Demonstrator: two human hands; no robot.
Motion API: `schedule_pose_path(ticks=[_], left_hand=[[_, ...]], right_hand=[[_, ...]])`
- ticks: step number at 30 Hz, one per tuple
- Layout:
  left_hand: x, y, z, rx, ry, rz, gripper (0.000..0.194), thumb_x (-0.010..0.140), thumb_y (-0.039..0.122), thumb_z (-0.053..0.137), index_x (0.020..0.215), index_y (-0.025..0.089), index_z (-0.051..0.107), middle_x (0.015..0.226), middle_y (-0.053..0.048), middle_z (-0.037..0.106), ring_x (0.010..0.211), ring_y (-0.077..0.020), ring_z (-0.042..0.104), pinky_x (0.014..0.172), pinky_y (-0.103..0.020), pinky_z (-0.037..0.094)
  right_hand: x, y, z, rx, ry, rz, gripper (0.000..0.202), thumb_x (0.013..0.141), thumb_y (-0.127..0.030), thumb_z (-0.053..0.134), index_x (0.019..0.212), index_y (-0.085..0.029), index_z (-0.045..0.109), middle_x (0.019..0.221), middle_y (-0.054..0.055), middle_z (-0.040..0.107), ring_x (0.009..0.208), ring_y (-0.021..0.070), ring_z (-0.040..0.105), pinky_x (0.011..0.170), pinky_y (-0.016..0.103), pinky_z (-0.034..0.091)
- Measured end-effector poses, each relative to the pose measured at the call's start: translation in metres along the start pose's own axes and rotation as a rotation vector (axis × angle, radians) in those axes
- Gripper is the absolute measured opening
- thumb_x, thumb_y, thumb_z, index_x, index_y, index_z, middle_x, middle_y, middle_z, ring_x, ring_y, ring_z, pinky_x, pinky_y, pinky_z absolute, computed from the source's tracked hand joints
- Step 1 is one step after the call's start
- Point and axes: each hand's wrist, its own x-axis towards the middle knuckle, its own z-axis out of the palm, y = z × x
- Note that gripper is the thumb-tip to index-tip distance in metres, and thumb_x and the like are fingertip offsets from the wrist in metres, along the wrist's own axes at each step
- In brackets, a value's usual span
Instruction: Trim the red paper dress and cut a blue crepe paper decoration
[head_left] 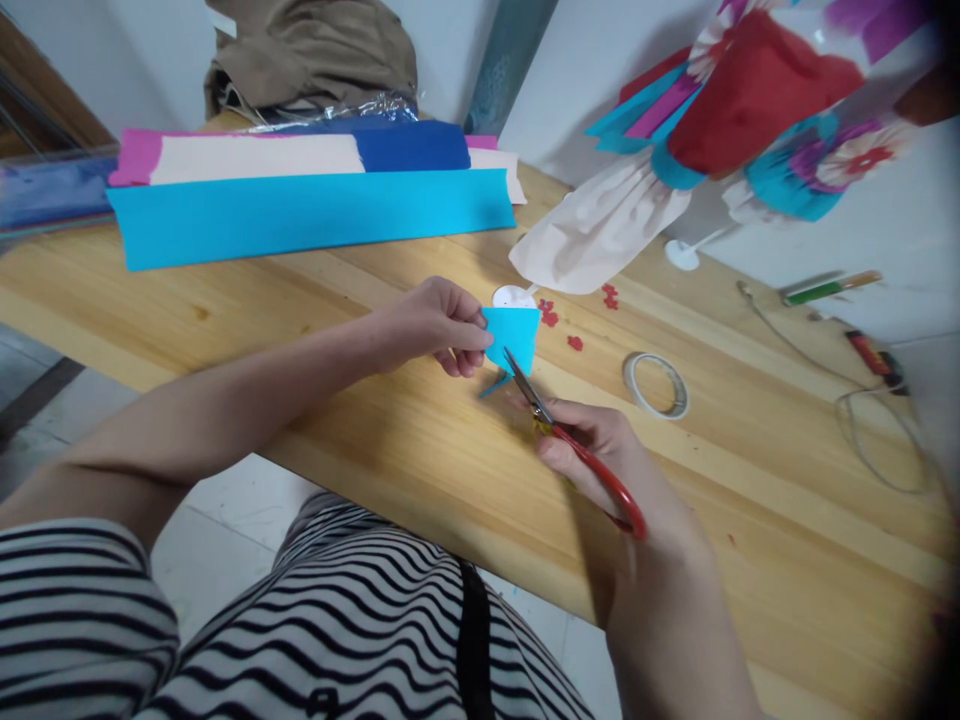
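The rear of a flat white round base (511,295) is hidden by a small light-blue paper piece (519,328). Part of the red-handled metal scissors (600,471) is covered by the right hand (604,440). A blue-filled clear plastic packet (56,195) is cropped at left, a black-and-white striped fabric shirt (375,640) at bottom. A tiny red speck (732,539) cannot be identified; the far right is blurred.

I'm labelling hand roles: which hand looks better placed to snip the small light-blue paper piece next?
Probably the right hand: it holds the red-handled metal scissors, blades at the light-blue paper piece. The left hand pinches its left edge, likely better for steadying.
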Motion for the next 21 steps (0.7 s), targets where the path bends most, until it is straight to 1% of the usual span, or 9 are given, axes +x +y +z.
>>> schedule_pose_path(ticks=[4,8,10,14,18,21], left_hand=[[0.001,-0.001,-0.001,0.012,0.003,0.003,0.016,0.082,0.019,0.072,0.069,0.012,0.069,0.07,-0.004,0.072,0.068,-0.013,0.071,0.068,-0.024,0.057],[0.0,-0.002,0.0,0.013,-0.019,0.017,0.015,0.083,0.02,0.072,0.071,0.012,0.07,0.07,-0.003,0.072,0.068,-0.0123,0.07,0.07,-0.023,0.057],[0.0,-0.003,0.001,0.01,-0.019,0.019,0.015,0.084,0.019,0.071,0.071,0.012,0.069,0.07,-0.002,0.071,0.067,-0.0112,0.068,0.07,-0.023,0.057],[-0.002,-0.002,0.005,0.004,-0.01,-0.006,0.017,0.086,0.018,0.069,0.07,0.012,0.067,0.071,-0.002,0.07,0.065,-0.0103,0.066,0.069,-0.023,0.056],[-0.002,-0.003,0.009,-0.006,0.004,-0.023,0.018,0.086,0.018,0.07,0.069,0.012,0.068,0.072,-0.001,0.069,0.066,-0.01,0.065,0.069,-0.023,0.055],[-0.001,-0.004,0.014,-0.015,0.052,-0.029,0.019,0.087,0.016,0.07,0.068,0.012,0.068,0.07,-0.002,0.069,0.064,-0.0106,0.065,0.067,-0.024,0.054]], right_hand=[[0.0,-0.001,0.0,0.009,0.004,0.017,0.069,0.077,-0.081,0.075,0.096,-0.016,0.082,0.064,-0.004,0.031,0.059,0.013,0.025,0.053,0.03,0.022],[0.002,-0.001,0.002,0.015,0.016,-0.022,0.062,0.075,-0.082,0.076,0.085,-0.02,0.079,0.063,-0.004,0.034,0.06,0.0139,0.025,0.053,0.03,0.022],[0.002,-0.001,0.004,0.031,0.019,-0.032,0.059,0.076,-0.081,0.077,0.078,-0.021,0.075,0.063,-0.003,0.034,0.061,0.0143,0.025,0.054,0.031,0.022],[0.002,-0.001,0.006,0.028,0.04,-0.034,0.062,0.079,-0.082,0.073,0.07,-0.021,0.07,0.063,-0.003,0.031,0.062,0.014,0.023,0.055,0.031,0.02],[0.003,-0.001,0.008,0.027,0.062,-0.034,0.062,0.079,-0.082,0.074,0.074,-0.02,0.072,0.063,-0.004,0.031,0.062,0.0136,0.022,0.055,0.03,0.02],[0.004,0.001,0.01,0.037,0.063,-0.025,0.062,0.078,-0.081,0.075,0.085,-0.019,0.077,0.064,-0.004,0.032,0.062,0.0136,0.024,0.054,0.029,0.02]])
